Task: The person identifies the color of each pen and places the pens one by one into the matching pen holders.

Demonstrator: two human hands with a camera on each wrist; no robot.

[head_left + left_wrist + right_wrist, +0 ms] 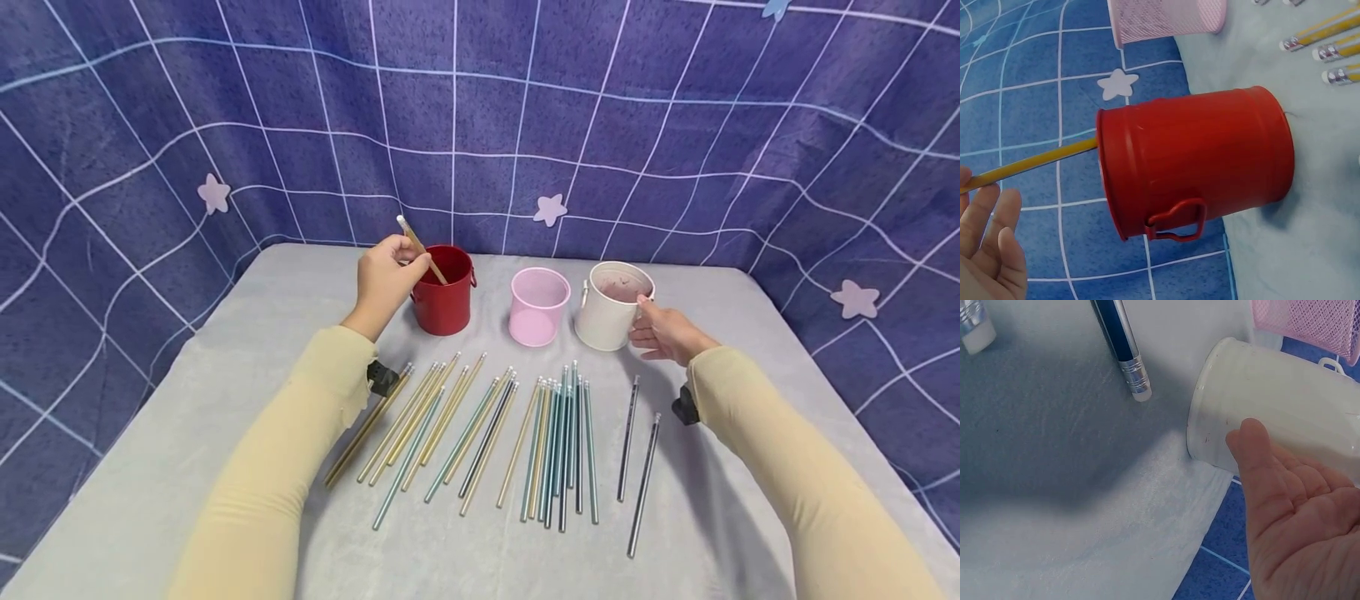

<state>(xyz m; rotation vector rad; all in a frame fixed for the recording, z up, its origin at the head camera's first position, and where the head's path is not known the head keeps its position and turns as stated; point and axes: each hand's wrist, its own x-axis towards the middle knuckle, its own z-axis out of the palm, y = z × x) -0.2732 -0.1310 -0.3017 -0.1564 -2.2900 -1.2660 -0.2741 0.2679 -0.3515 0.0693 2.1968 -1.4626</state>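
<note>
Head view had the work at an early stage, as far as I could judge: most pencils (564,450), gold, green and dark, lay loose on the grey cloth (217,367). One gold pencil (438,272) was partway into the red bucket (442,312), eraser end up and clear of the rim. The left hand (392,271) pinched it above the mouth, thumb and fingers closed round it, so it was not yet let go. Beside it, the pink mesh cup (534,325) and the white bucket (602,321) stood upright with no pencil rising over either rim; how much lay at the bottom of any container I couldn't tell. The right hand (667,329) was at the white bucket's outer side, fingers loosely extended, with no pencil visible in it
</note>
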